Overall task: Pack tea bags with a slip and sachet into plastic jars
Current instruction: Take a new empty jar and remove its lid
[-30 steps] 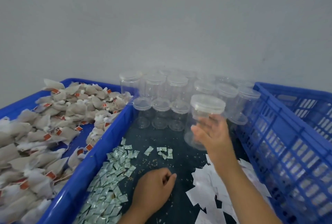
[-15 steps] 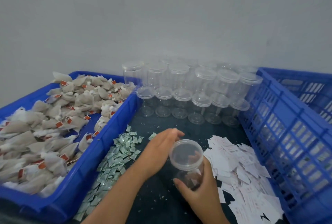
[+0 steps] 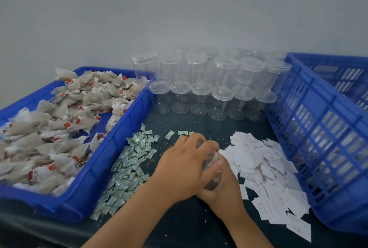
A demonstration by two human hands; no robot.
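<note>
A clear plastic jar [image 3: 211,170] is held low over the dark table between both hands. My left hand [image 3: 185,166] curls over its lid end from above and hides most of it. My right hand [image 3: 221,190] grips the jar's body from below. Beige tea bags [image 3: 59,128] with red tags fill the blue tray [image 3: 111,152] on the left. Small silvery sachets [image 3: 129,164] lie in a heap beside the tray. White paper slips [image 3: 266,170] are piled to the right of my hands.
Several lidded clear jars [image 3: 211,86] stand stacked in rows against the grey wall at the back. A tall blue slatted crate [image 3: 326,132] closes off the right side. Loose crumbs dot the dark table [image 3: 199,124] between the jars and my hands.
My right hand took a jar from the back rows and brought it down near me. My left hand left the table and now covers the jar's lid.
</note>
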